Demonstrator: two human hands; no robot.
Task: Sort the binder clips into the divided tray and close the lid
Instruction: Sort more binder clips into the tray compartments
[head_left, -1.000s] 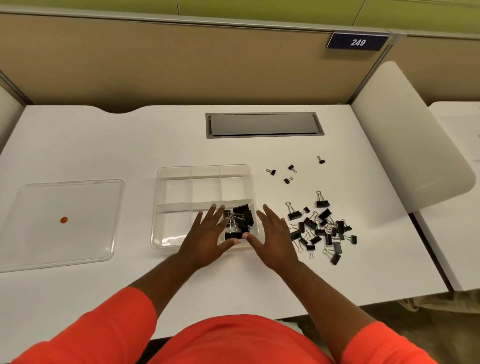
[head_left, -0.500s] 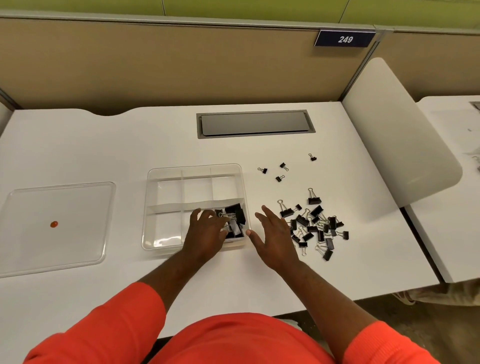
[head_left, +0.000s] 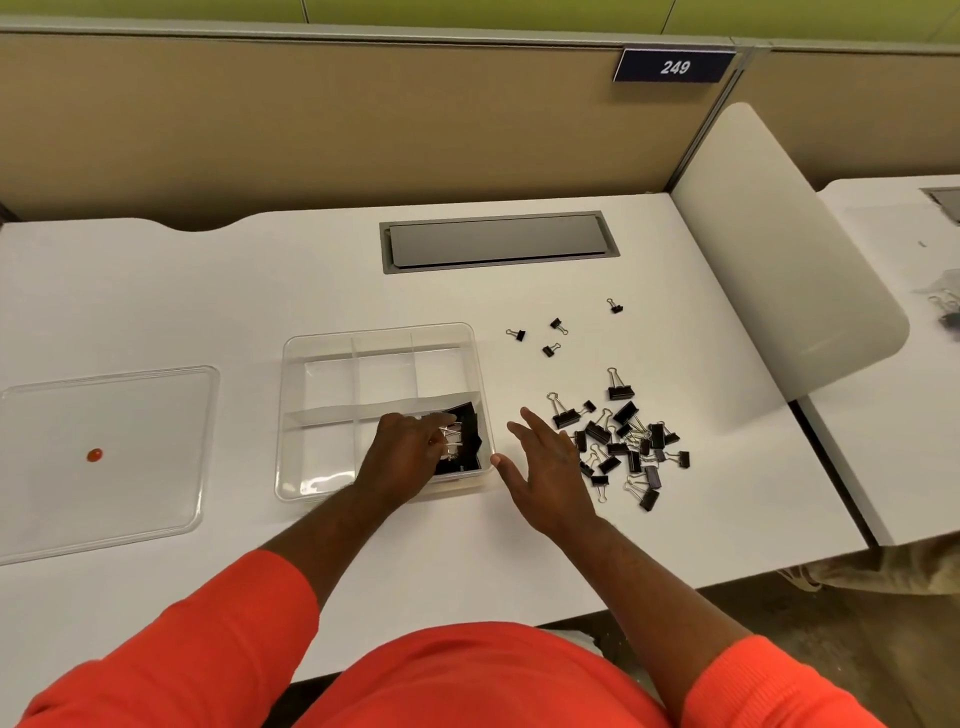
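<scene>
The clear divided tray (head_left: 385, 329) sits mid-table. Its front right compartment holds several large black binder clips (head_left: 469, 435); the other compartments look bare. My left hand (head_left: 404, 453) reaches into that compartment with bent fingers on the clips' wire handles, and its grip is hidden. My right hand (head_left: 551, 467) hovers open over the table between the tray and a loose pile of black clips (head_left: 626, 441). Several small clips (head_left: 550, 349) lie scattered behind the pile. The clear lid (head_left: 156, 375) with a red knob (head_left: 94, 455) lies flat to the tray's left.
A grey cable hatch (head_left: 496, 241) is set into the table behind the tray. A white divider panel (head_left: 779, 249) borders the right side, with a second table (head_left: 893, 364) beyond it. A beige partition wall (head_left: 311, 114) backs the table.
My left hand curled from flat and pushed deeper into the front right compartment. My right hand drew away from the tray towards the loose pile.
</scene>
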